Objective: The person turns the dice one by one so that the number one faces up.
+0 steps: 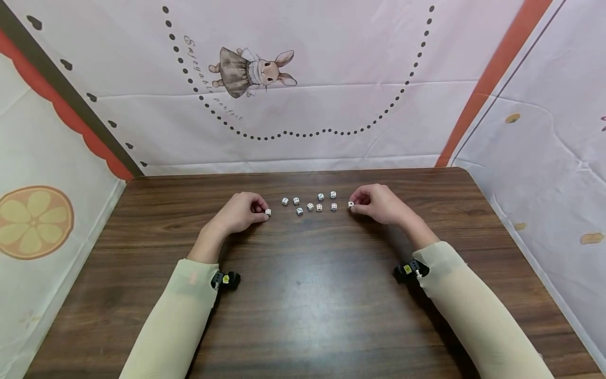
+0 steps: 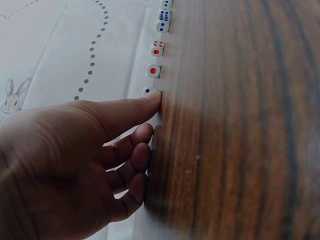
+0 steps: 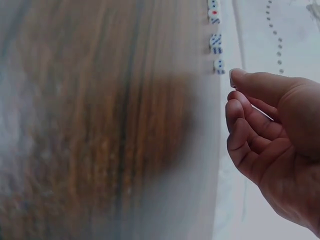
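Observation:
At the left end of a scattered group of small white dice, my left hand (image 1: 242, 212) pinches one die (image 1: 268, 212) between thumb and fingers. In the left wrist view that die (image 2: 147, 91) is partly covered by the thumb, and the other fingers are curled beneath. On the opposite end, my right hand (image 1: 380, 204) pinches another die (image 1: 351, 205); in the right wrist view only a sliver of that die (image 3: 232, 78) shows at the thumb tip. Several more dice (image 1: 310, 207) lie loose between the two hands, apart from both.
The dice are on a dark brown wooden table (image 1: 303, 295), near its far edge. Behind it hangs a white printed cloth (image 1: 331, 68) with a rabbit figure (image 1: 255, 71). Similar cloth lines both sides. A small black camera (image 1: 226, 280) sits at the left wrist.

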Demonstrator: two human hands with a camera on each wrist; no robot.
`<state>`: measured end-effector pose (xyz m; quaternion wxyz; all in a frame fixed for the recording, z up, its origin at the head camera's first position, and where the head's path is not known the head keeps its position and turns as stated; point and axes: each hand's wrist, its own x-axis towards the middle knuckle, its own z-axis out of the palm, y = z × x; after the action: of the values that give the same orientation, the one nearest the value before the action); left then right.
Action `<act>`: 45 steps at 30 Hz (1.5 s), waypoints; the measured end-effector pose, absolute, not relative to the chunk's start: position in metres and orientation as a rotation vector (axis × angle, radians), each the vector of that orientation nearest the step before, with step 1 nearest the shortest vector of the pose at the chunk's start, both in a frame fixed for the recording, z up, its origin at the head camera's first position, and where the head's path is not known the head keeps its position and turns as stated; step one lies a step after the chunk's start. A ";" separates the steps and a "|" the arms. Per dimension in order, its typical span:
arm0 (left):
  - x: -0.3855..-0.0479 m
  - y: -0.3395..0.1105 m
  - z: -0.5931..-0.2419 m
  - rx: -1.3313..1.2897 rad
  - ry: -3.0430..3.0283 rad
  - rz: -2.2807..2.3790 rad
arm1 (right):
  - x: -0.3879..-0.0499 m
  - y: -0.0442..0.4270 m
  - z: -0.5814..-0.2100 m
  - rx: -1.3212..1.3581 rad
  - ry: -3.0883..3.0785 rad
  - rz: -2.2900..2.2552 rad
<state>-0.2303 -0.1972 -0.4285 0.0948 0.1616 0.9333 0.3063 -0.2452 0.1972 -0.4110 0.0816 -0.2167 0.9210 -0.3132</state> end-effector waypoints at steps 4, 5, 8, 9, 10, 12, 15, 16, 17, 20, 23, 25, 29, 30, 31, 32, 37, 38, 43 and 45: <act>-0.231 -0.197 -0.430 0.491 2.774 0.904 | -0.238 0.192 -0.406 -0.698 2.744 -0.947; -0.232 -0.197 -0.430 0.494 2.777 0.903 | -0.236 0.190 -0.405 -0.711 2.740 -0.948; -0.233 -0.198 -0.432 0.504 2.788 0.894 | -0.231 0.185 -0.404 -0.746 2.719 -0.957; -0.233 -0.198 -0.433 0.509 2.791 0.891 | -0.229 0.183 -0.404 -0.757 2.709 -0.962; -0.233 -0.198 -0.433 0.506 2.790 0.891 | -0.227 0.182 -0.403 -0.768 2.699 -0.969; -0.233 -0.198 -0.433 0.503 2.789 0.889 | -0.223 0.178 -0.402 -0.784 2.679 -0.984; -0.232 -0.197 -0.432 0.492 2.787 0.883 | -0.218 0.172 -0.401 -0.809 2.657 -1.000; -0.232 -0.197 -0.431 0.489 2.788 0.879 | -0.216 0.169 -0.401 -0.818 2.652 -0.999; -0.232 -0.197 -0.430 0.488 2.789 0.877 | -0.215 0.167 -0.401 -0.823 2.647 -0.997; -0.232 -0.197 -0.431 0.490 2.790 0.877 | -0.211 0.161 -0.401 -0.850 2.634 -0.985; -0.232 -0.197 -0.432 0.490 2.788 0.883 | -0.209 0.156 -0.403 -0.875 2.614 -0.974; -0.233 -0.197 -0.432 0.484 2.786 0.886 | -0.207 0.153 -0.405 -0.892 2.595 -0.972; -0.234 -0.197 -0.433 0.483 2.783 0.890 | -0.204 0.149 -0.410 -0.925 2.566 -0.946; -0.233 -0.197 -0.433 0.482 2.782 0.890 | -0.203 0.148 -0.411 -0.929 2.562 -0.933; -0.234 -0.197 -0.432 0.483 2.782 0.891 | -0.202 0.147 -0.412 -0.932 2.560 -0.920; -0.233 -0.197 -0.432 0.485 2.783 0.891 | -0.202 0.147 -0.413 -0.932 2.557 -0.910; -0.233 -0.198 -0.433 0.492 2.792 0.884 | -0.202 0.144 -0.420 -0.907 2.552 -0.882; -0.233 -0.198 -0.433 0.493 2.791 0.884 | -0.202 0.143 -0.420 -0.902 2.550 -0.882; -0.232 -0.198 -0.432 0.500 2.781 0.904 | -0.203 0.143 -0.423 -0.896 2.561 -0.874; -0.232 -0.198 -0.432 0.502 2.780 0.911 | -0.205 0.143 -0.424 -0.896 2.575 -0.868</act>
<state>-0.2318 -0.1977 -0.4322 0.0865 0.1684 0.9331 0.3058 -0.2046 0.1431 -0.4244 0.1398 -0.3102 0.8911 -0.3004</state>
